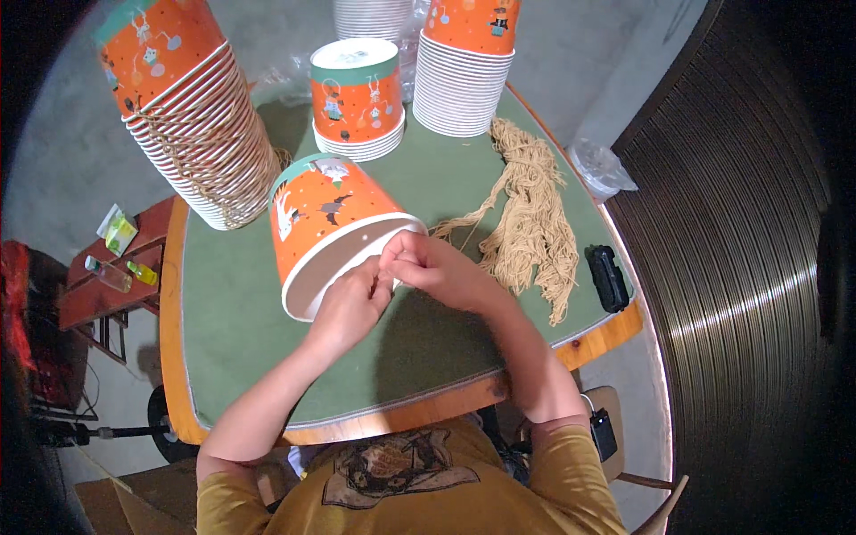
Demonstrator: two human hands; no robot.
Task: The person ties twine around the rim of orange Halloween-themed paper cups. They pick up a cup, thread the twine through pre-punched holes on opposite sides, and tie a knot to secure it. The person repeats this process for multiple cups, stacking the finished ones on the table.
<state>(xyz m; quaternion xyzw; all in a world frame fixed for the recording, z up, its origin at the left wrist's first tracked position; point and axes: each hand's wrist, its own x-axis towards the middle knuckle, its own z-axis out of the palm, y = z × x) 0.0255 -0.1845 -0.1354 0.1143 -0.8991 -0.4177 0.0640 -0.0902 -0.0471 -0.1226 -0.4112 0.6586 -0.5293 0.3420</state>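
One tilted bucket [332,212], fingers [408,250] at rim, nested buckets [464,85] behind

Bucket [334,209] is orange, green-banded, white-rimmed, figure-printed; string [533,223] near table [428,410]'s right edge tan, cloth [241,348] plain green.

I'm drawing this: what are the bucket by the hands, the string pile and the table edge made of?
The bucket looks like smooth coated card, maybe plastic: thin wall, clean print. The string pile seems dull plant fibre, perhaps jute: tan, tangled strands. The table edge looks like wood, perhaps varnished: orange-brown, dark knot.
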